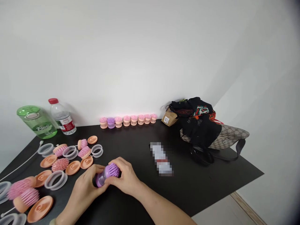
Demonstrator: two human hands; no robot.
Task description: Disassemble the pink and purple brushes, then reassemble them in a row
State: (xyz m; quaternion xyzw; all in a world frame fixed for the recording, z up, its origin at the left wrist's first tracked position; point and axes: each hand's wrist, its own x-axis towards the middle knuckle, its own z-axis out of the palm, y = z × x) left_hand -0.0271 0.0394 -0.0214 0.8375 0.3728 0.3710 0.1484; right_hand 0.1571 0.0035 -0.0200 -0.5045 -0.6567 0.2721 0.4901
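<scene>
Both my hands hold a purple silicone bristle brush (108,174) above the black tabletop (131,200). My left hand (85,190) wraps its clear lower body, and my right hand (124,176) grips the bristled head. To the left lie loose parts: pink bristled heads (60,164), flat orange discs (48,161) and clear plastic rings (56,180). The nearest of these lie just left of my left hand. Along the back edge stands a row of assembled pink brushes (134,120), with one purple brush (111,122) among them.
A green plastic bottle (37,122) and a water bottle (62,117) stand at the back left. At the back right are a small cardboard box (169,118) and a patterned bag (225,137) with black cloth. A blurred packet (161,158) lies mid-table. A white cable (21,164) runs off the left.
</scene>
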